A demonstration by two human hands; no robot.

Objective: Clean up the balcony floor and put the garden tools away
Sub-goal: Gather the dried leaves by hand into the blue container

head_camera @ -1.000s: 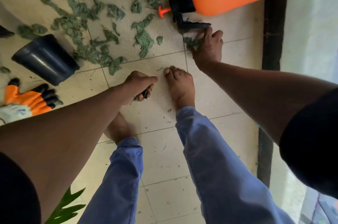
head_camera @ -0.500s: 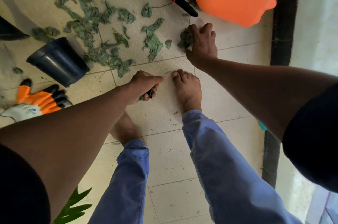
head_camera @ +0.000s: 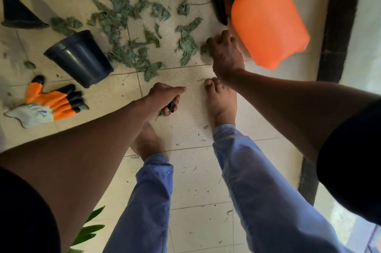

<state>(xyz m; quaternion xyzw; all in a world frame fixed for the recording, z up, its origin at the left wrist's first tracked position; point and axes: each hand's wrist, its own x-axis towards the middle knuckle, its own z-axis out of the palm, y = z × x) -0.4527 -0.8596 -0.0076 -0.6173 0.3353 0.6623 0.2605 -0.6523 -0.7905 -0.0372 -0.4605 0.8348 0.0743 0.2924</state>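
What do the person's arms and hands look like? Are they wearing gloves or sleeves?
No gloves: both the left hand and the right hand are bare, and the forearms are bare too. Short dark sleeves cover only the upper arms, at the picture's lower corners. No rings, watch or bracelet show. The right hand looks dusty from the floor.

Torn green leaves (head_camera: 123, 15) lay scattered across the pale floor tiles (head_camera: 195, 180), thickest toward the top of the view. An orange spray bottle (head_camera: 268, 23) with a black pump head lay on its side (blurred) near the dark wall edge. A black plastic pot (head_camera: 80, 56) lay tipped over, and an orange-and-white glove (head_camera: 47, 106) lay flat just beside it.
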